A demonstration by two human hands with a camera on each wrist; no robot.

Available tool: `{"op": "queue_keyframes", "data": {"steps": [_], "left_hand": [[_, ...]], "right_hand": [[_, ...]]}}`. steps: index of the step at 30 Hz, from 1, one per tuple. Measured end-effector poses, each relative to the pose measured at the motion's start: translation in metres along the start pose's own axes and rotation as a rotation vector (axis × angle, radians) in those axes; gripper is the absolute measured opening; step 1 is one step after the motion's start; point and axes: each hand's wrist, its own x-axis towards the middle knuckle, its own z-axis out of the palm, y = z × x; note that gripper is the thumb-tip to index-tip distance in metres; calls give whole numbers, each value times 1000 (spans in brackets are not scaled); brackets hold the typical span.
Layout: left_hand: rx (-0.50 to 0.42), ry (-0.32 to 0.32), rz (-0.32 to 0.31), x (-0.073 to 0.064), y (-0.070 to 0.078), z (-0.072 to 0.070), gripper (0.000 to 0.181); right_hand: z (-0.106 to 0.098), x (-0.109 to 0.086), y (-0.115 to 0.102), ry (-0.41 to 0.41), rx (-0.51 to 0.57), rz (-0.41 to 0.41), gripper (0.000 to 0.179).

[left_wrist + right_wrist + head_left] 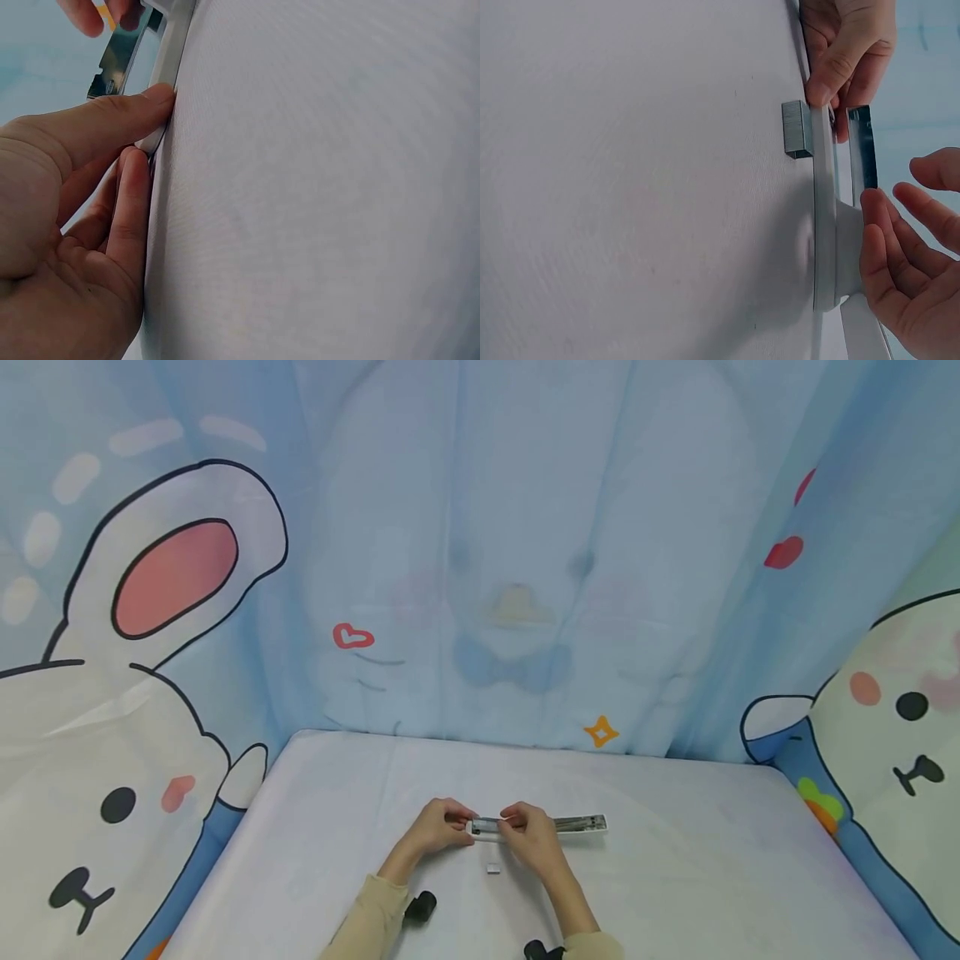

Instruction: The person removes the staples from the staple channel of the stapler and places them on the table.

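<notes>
A white stapler lies lengthwise across the table, opened out, its metal insides showing at both ends. At its left end, my left hand pinches the base; the left wrist view shows the thumb on the near side and fingers behind. My right hand is at the stapler's middle. In the right wrist view its fingertips are right at the metal magazine, while the thumb stands apart. A short block of staples sits on the near side, beside the base.
The white-covered table meets a printed blue curtain at its back edge. Black wrist-camera mounts stick out from both forearms above the cloth.
</notes>
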Motion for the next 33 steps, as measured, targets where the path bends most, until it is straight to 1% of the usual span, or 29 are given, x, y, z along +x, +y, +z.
{"op": "queue_keyframes", "data": {"steps": [6,8,11,15,16,17,19,20,22,23,26,29,33], "left_hand": [[9,5,-10,0,-1,1,31],[7,8,-3,0,-1,1,31],[-7,8,7,2,-2,0,32],[-26,0,31,2,-2,-1,31],[-20,0,67,3,-5,-1,30],[-20,-4,82,2,-5,-2,30],[-22,-9,99,0,-5,-2,30],[-21,-9,93,0,-5,-2,30],[-17,-7,80,1,-6,-1,30],[-20,-7,50,-1,-1,-2,31],[-7,0,24,1,0,0,31],[6,1,24,0,1,0,31],[12,-3,14,0,0,0,31]], "right_hand": [[4,-1,-3,16,17,35,15],[5,-1,-3,33,42,45,15],[6,0,-3,56,110,73,16],[7,-1,-3,70,208,117,18],[7,-1,-3,72,227,124,19],[7,-2,-2,76,241,131,20],[8,-2,-2,81,265,147,21],[9,-2,-2,84,271,151,21],[10,-1,-1,86,275,153,20],[11,-1,-1,87,271,154,20],[12,0,-2,89,255,152,18],[12,2,-1,95,215,145,16],[12,2,-2,96,163,155,16]]}}
